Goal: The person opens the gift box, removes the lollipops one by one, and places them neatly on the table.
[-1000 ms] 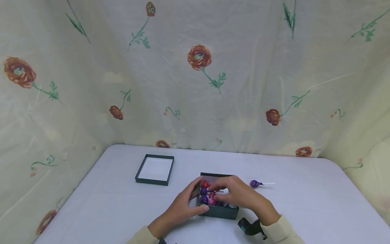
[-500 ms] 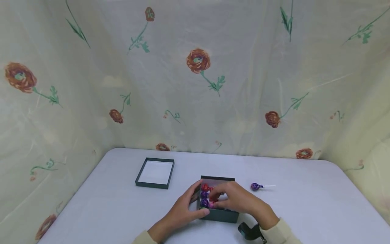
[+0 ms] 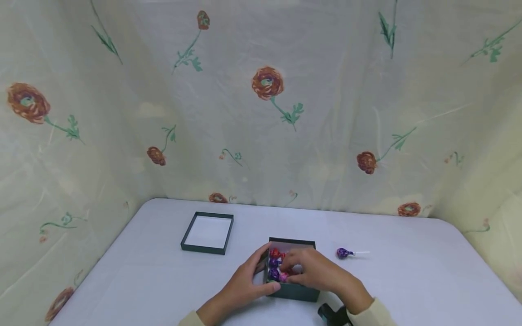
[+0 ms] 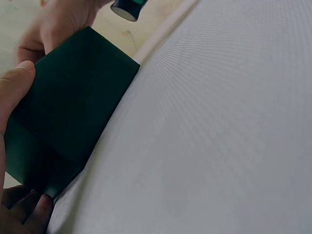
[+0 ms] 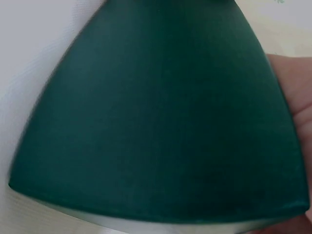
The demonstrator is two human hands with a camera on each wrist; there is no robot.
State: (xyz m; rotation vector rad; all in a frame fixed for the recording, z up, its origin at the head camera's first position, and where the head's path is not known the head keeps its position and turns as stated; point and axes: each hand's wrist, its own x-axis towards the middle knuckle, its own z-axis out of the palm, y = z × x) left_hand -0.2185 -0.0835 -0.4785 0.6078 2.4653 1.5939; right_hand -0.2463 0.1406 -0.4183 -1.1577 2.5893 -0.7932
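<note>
An open dark green box (image 3: 295, 292) stands on the table with several lollipops (image 3: 274, 262) in red, purple and pink wrappers inside. My left hand (image 3: 246, 280) grips its left side, thumb over the near edge; in the left wrist view the thumb (image 4: 18, 84) lies at the rim and the fingers hold the lower corner. My right hand (image 3: 311, 270) reaches into the box, its thumb and curled index finger at a pink-wrapped lollipop (image 3: 283, 276). Their hold is partly hidden. The right wrist view is mostly filled by the box's green wall (image 5: 161, 117).
A shallow green-rimmed lid (image 3: 203, 249) lies at the back left with its white inside up. One purple lollipop (image 3: 343, 253) lies right of the box, its white stick pointing right. Floral curtain (image 3: 318, 136) surrounds the white table (image 3: 155, 253). A black wrist device (image 3: 332, 315) sits below the right wrist.
My right hand has sunk toward the near side of the box, and its thumb and index finger have drawn closer together. The left hand keeps its hold; the head view tilts slightly up.
</note>
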